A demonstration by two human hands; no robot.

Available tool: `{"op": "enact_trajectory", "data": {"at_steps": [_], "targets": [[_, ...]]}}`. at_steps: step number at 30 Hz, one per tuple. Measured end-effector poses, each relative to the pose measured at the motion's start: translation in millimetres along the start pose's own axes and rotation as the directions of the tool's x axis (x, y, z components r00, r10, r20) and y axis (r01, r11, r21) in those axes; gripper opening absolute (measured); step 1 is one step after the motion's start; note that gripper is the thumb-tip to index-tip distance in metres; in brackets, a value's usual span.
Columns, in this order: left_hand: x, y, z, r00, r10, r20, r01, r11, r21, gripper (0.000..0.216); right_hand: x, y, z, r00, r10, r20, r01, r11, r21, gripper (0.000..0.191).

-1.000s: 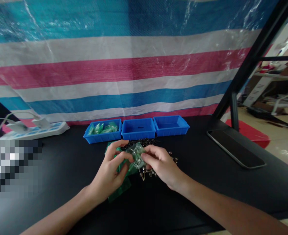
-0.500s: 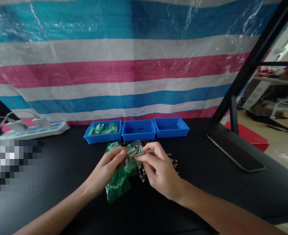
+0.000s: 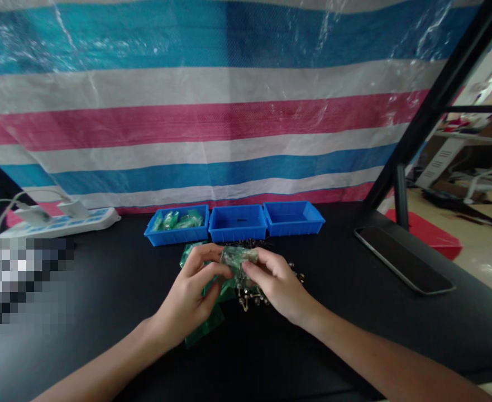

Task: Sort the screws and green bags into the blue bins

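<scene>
My left hand [image 3: 189, 301] and my right hand [image 3: 277, 287] meet over the black table [image 3: 103, 290], both pinching a small clear green plastic bag [image 3: 237, 259] with small metal parts inside. Under the hands lies a stack of empty green bags [image 3: 206, 326]. A pile of small dark metal screws [image 3: 252, 298] lies beneath and behind the right hand. Three blue bins stand in a row just beyond: the left bin [image 3: 176, 231] holds several filled green bags, the middle bin [image 3: 237, 223] and the right bin [image 3: 294, 216] look nearly bare.
A striped tarp [image 3: 212, 111] hangs right behind the bins. A white power strip [image 3: 57, 223] with plugs lies at the back left. A dark phone [image 3: 402, 259] lies flat at the right, beside a black frame post [image 3: 400, 192]. A blurred patch covers the left edge.
The small bag was lifted and turned between both hands half a second ago; now it is lower again, close over the screw pile, with both hands drawn together round it.
</scene>
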State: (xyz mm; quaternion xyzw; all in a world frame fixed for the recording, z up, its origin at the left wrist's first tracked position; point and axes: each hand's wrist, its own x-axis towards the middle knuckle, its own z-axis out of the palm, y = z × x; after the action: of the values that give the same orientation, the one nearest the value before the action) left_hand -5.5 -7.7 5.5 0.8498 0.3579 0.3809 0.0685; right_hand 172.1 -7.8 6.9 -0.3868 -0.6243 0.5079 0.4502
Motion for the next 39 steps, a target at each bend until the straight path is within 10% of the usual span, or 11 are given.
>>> {"op": "enact_trajectory", "data": {"at_steps": [23, 26, 32, 39], "targets": [[5, -4, 5, 0.899, -0.393, 0.192, 0.434, 0.754, -0.493, 0.018, 0, 7, 2, 0.982, -0.155, -0.106, 0.130, 0.969, -0.212, 0.011], [13, -11, -4, 0.884, -0.391, 0.255, 0.466, 0.779, -0.419, 0.015, -1, 6, 3, 0.990, -0.102, -0.099, 0.081, 0.978, -0.194, 0.011], [63, -60, -48, 0.820, -0.541, -0.188, 0.498, 0.835, -0.233, 0.031, -1, 0, 1, 0.976, -0.085, -0.201, 0.049, 0.983, -0.179, 0.019], [98, -88, -58, 0.857, -0.485, -0.176, 0.513, 0.768, 0.383, 0.034, -1, 1, 2, 0.971, -0.169, -0.171, 0.118, 0.955, -0.272, 0.015]]}}
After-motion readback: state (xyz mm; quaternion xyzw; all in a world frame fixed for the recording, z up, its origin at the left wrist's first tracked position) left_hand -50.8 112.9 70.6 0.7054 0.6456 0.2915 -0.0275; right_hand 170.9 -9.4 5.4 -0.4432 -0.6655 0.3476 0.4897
